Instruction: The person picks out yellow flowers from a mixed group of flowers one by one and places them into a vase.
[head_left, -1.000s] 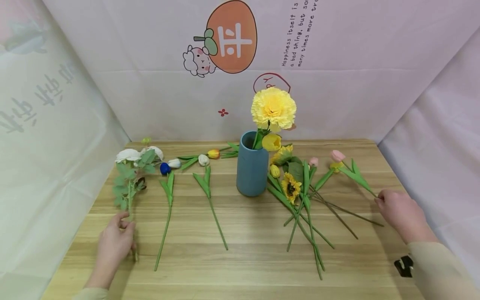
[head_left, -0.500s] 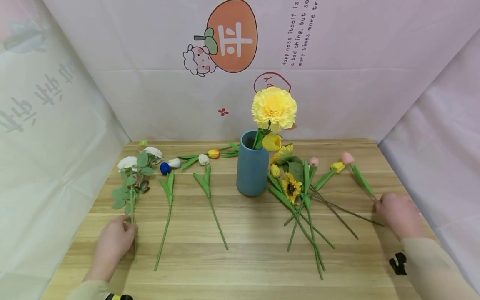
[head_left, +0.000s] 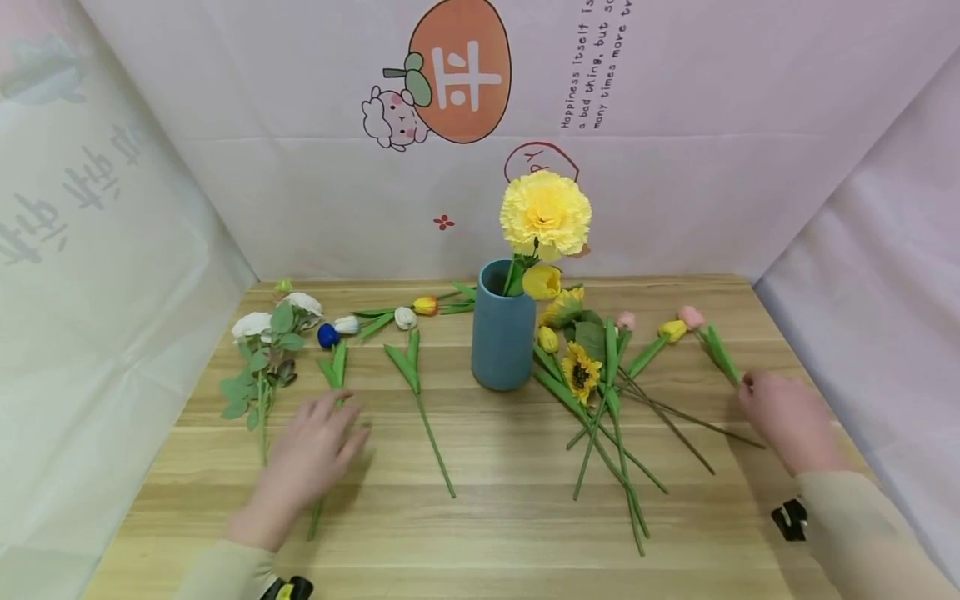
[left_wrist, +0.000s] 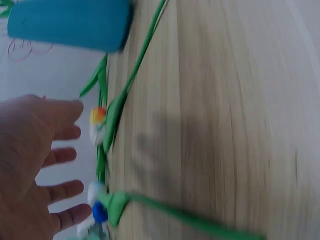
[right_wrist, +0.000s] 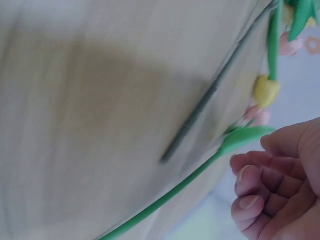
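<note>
My left hand is spread above the stem of the blue tulip. Its fingers look apart with nothing between them in the left wrist view. Left of it lies a spray of white roses with green leaves. At the right, my right hand hovers by the pink tulip, hiding its stem in the head view. From the right wrist, the fingers are loosely bent and the thumb is near a leaf tip; the green stem runs outside the grasp.
A blue vase holding a yellow carnation and a yellow tulip stands at the back centre. Sunflowers and several tulips lie crossed right of it. A white tulip lies left of the vase on the wooden table.
My left hand has let go of the white rose spray and moved right over the blue tulip. The pink tulip's head has shifted right, and my right hand has loosened from it.
</note>
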